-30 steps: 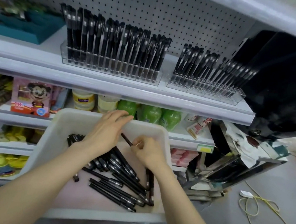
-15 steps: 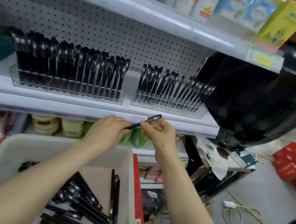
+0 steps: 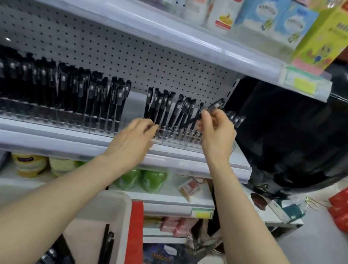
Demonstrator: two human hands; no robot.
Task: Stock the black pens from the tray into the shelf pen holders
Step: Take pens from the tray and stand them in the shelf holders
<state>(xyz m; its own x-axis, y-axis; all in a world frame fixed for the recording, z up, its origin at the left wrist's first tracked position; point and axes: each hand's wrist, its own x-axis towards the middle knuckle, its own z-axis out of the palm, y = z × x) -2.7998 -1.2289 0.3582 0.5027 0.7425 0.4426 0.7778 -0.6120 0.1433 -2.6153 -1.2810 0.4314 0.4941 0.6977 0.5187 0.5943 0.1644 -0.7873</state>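
While pinched in the curled fingertips of the right hand (image 3: 217,133), right of centre: one slim black plastic pen (image 3: 215,105), long axis diagonal, cap end to upper right, just above the hand, over the right clear plastic pen holder (image 3: 174,140). Relaxed left hand (image 3: 134,140), fingertips touching that holder's front. Two such holders. One white plastic tray (image 3: 123,209) at lower left, with loose black pens (image 3: 106,249) too cut off to count.

A shop: stocked pegboard shelves (image 3: 120,58) with price labels (image 3: 303,85) and boxed goods (image 3: 327,34).

Bare shelf gap (image 3: 134,113) between pen holders (image 3: 49,116), upper shelf (image 3: 159,34) overhead
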